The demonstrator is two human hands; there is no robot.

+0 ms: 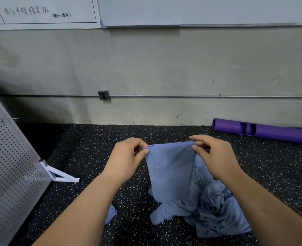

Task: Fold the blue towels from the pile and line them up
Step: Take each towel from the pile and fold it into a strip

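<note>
**BLUE TOWEL HELD UP BY TOP EDGE, OVER PILE**

Underfoot: black rubber floor flecked with white, matte and grainy. At far side: bare grey concrete wall, stained, crossed by thin metal conduit with grey outlet box left of centre. Above: metal-framed whiteboard. At far right, against wall base: purple plastic tube with cut-out slots, lying flat. At left: grey perforated metal panel, tilted, on white angled bracket foot.

Left hand raised at centre, back toward camera, thumb and forefinger pinching left top corner of flat blue cloth towel. Right hand level with it, just to right, thumb and forefinger pinching right top corner; remaining fingers loosely curled. Forearms bare, reaching in from near edge.

Towel doubled along top edge, stitched hem visible, hanging smooth and narrowing downward, lower end touching crumpled pile of blue towels on floor at near right. Pile soft, deeply creased, irregular. Near left, partly hidden under left forearm: small piece of blue ribbed cloth, shape not discernible.
</note>
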